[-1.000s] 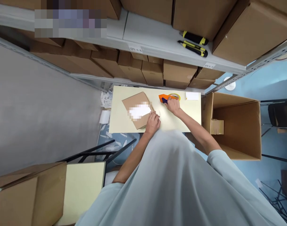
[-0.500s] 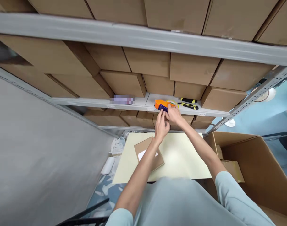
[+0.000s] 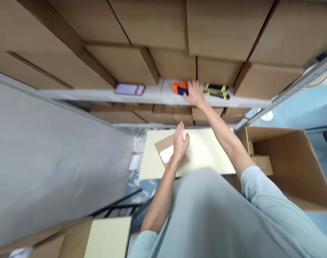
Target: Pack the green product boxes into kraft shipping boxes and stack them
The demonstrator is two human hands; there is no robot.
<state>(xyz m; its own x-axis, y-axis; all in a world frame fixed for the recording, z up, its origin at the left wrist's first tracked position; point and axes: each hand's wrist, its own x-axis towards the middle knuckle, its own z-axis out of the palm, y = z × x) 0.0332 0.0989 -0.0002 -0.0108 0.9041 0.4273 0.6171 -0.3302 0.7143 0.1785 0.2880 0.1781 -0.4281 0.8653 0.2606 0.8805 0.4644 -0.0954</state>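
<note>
From my far end of the feed, I had a pale shelf (image 3: 155, 94) crossing the upper half of the frame, with brown cardboard boxes (image 3: 149, 21) packed behind it, a grey wall (image 3: 58, 154) on the left and a large open carton (image 3: 292, 157) on the right. Below centre I saw a cream table (image 3: 206, 154). The orange-and-blue tape dispenser (image 3: 181, 88) was on the shelf, upper centre, its long axis running left to right and its orange end pointing left, towards a phone (image 3: 129, 89). The right hand (image 3: 195, 94) lay over its right end, beside two black-and-yellow cutters (image 3: 217, 94); with the blur there, I couldn't fairly tell how tightly the fingers gripped. The left hand (image 3: 181, 143) held nothing, fingers pointing up the frame and thumb spread wide, in front of a labelled parcel (image 3: 163, 144) that sat askew on the table, left edge slanting down to the right.
</note>
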